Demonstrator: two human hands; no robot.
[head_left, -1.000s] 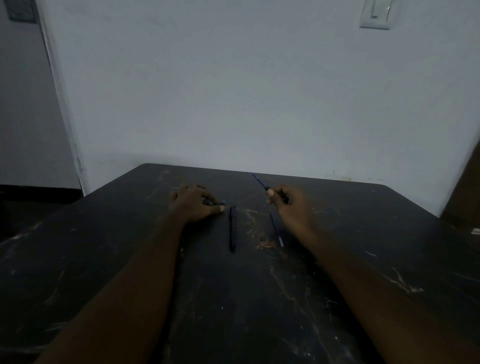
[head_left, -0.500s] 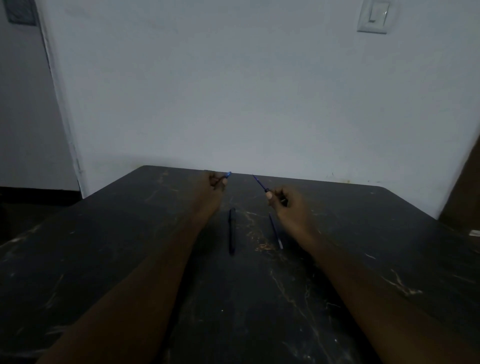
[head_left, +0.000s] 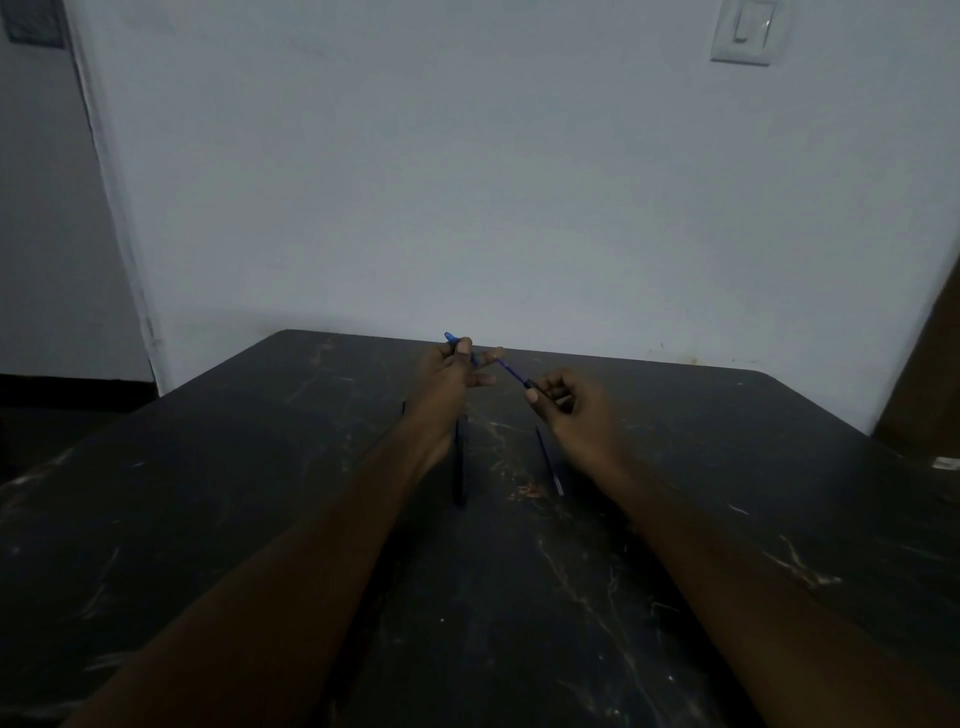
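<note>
1. Blue refill (head_left: 511, 371), a thin rod, slants above the dark table (head_left: 208, 493), pinched at its lower end by the right hand (head_left: 571, 410), fingers curled.
2. Its upper tip ends just beside the stretched fingers of the left hand (head_left: 447, 379), which grips a short blue pen part (head_left: 451, 338) under the thumb.
3. Below the hands, a black pen barrel (head_left: 458, 467) and a second thin rod (head_left: 549, 462) lie apart on the table.
4. A light switch (head_left: 745, 31) hangs on the wall behind.

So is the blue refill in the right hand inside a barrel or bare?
Bare: the refill sticks uncovered from the right hand; the black barrel lies apart on the table.
</note>
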